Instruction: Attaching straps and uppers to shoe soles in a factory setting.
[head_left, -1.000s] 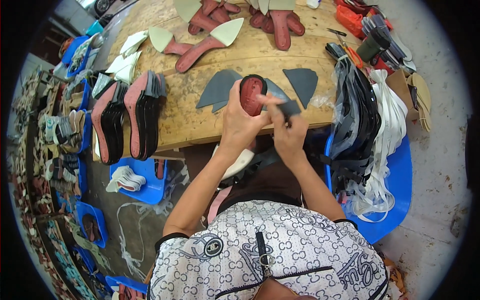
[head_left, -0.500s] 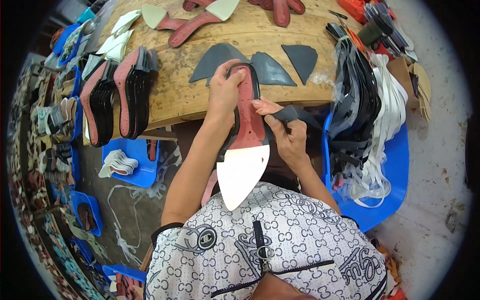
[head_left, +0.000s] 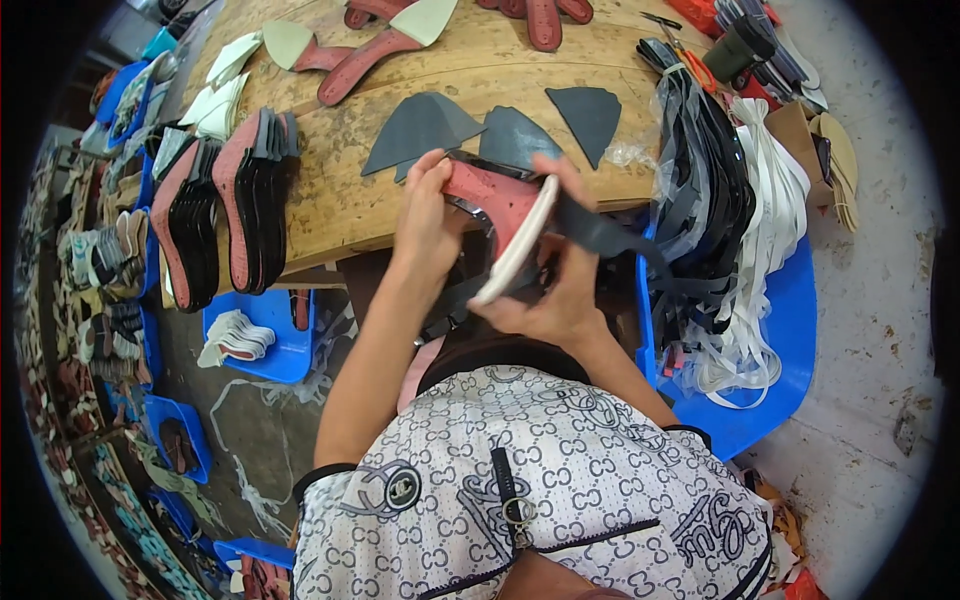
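Between my two hands is a shoe insole (head_left: 497,205), red with a white pointed toe and dark edging along its sides. It is tilted, its toe turned to the right and toward me. My left hand (head_left: 424,222) grips the red heel end at the left. My right hand (head_left: 566,292) is closed around the white toe part, with the thumb near its tip. A dark flat strip (head_left: 612,236) runs from beside my right hand toward the bundles on the right; where it meets the insole is hidden.
Dark grey cut pieces (head_left: 588,118) lie on the wooden table (head_left: 330,200). Stacks of red and black insoles (head_left: 250,205) stand at its left edge. To the right, black straps (head_left: 705,165) and white straps (head_left: 765,215) hang into a blue bin (head_left: 785,345). Orange-handled scissors (head_left: 694,66) lie behind.
The insole has turned from lying lengthwise, toe toward me, to a tilted pose. My right hand has shifted from its side to the white toe part, while my left keeps the heel end.
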